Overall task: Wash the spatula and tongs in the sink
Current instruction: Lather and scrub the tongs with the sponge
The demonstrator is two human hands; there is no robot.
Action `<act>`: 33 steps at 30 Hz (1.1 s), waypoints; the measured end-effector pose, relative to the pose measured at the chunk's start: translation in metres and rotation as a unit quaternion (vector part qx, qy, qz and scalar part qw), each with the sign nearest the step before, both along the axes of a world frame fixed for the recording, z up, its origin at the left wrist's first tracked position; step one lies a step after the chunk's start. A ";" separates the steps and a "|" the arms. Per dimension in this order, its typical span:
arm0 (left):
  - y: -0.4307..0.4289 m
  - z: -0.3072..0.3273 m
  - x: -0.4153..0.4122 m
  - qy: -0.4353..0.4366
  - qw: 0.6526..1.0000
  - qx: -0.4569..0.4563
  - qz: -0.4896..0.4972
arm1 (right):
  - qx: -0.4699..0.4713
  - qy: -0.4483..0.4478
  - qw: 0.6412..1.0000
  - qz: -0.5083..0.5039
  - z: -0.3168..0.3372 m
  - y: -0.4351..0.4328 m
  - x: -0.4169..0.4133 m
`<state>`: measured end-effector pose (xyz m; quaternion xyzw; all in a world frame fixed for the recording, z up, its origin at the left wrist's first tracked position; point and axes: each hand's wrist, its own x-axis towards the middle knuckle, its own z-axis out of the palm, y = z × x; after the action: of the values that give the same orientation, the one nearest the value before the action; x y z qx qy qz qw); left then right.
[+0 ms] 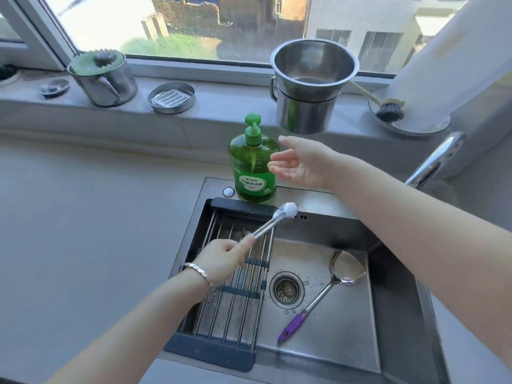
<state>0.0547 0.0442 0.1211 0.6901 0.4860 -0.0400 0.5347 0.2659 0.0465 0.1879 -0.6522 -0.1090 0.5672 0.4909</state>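
Observation:
My left hand (224,257) grips the metal tongs (273,221) by one end, over the drying rack; their white tips point up toward the back of the sink. A steel spatula (332,284) with a purple handle lies on the bottom of the steel sink (327,339), right of the drain. My right hand (300,163) hovers open, fingers spread, just right of the green dish soap pump bottle (253,162) and not touching it.
A black-framed wire drying rack (230,306) spans the sink's left half. The faucet (435,162) rises at the right. On the windowsill stand a lidded pot (104,77), a round tin (171,97), stacked steel pots (310,84), a dish brush (388,108) and a paper towel roll (448,56).

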 end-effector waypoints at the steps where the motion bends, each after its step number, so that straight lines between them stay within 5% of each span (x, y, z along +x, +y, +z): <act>1: 0.003 -0.002 0.002 -0.001 1.000 -0.013 0.021 | -0.005 0.022 1.000 0.006 0.003 0.014 0.000; 12: 0.027 -0.011 0.012 -0.032 0.994 -0.050 0.089 | -0.079 0.007 0.996 0.039 -0.001 0.086 0.008; 22: 0.040 -0.027 0.026 -0.088 0.985 -0.113 0.100 | -0.017 0.140 0.990 -0.016 -0.012 0.103 0.014; 28: 0.041 -0.026 0.024 -0.103 0.942 -0.266 0.175 | -0.021 0.197 0.980 0.000 -0.015 0.104 0.016; 33: 0.043 -0.021 0.018 -0.104 0.940 -0.291 0.143 | -0.025 0.196 0.980 -0.011 -0.023 0.104 0.011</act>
<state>0.0727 0.0871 0.0998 0.4283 0.4881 -0.0304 0.7599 0.2768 0.1504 0.1644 -0.5412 0.0109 0.6812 0.4928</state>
